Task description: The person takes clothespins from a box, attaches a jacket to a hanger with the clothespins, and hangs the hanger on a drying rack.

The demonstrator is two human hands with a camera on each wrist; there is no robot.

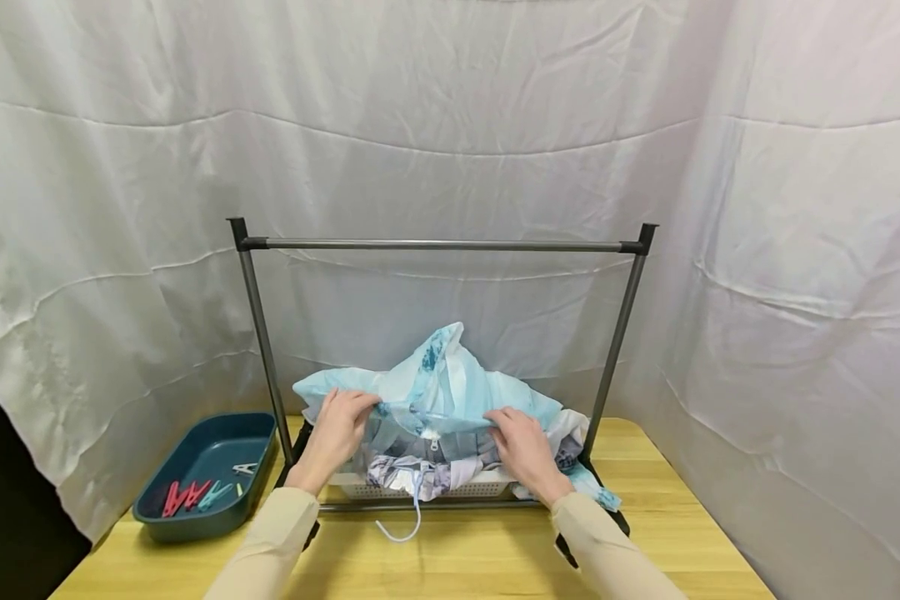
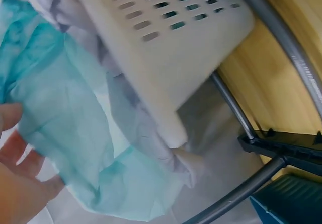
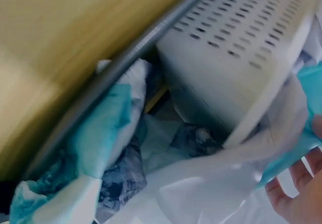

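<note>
A light blue zip jacket [image 1: 487, 387] with darker blue patches is bunched over a white perforated basket [image 1: 360, 487]. My left hand [image 1: 341, 429] pinches its near edge on the left, thumb and fingers on the cloth. On the right, my right hand [image 1: 523, 446] pinches the same edge. A zip pull [image 1: 433, 444] hangs between the two hands. Below it, a grey and white patterned garment [image 1: 438, 477] spills over the basket's front rim. The pale hook of a hanger [image 1: 414, 521] sticks out there toward me; the rest of the hanger is hidden.
A dark metal clothes rack [image 1: 442, 245] frames the basket, its lower bar crossing in front. Left of it, a dark blue tray [image 1: 217, 446] holds several red, teal and white clothes pegs [image 1: 183, 496]. Cloth [image 1: 596, 487] hangs past the rack's right leg. White curtains [image 1: 450, 100] stand behind.
</note>
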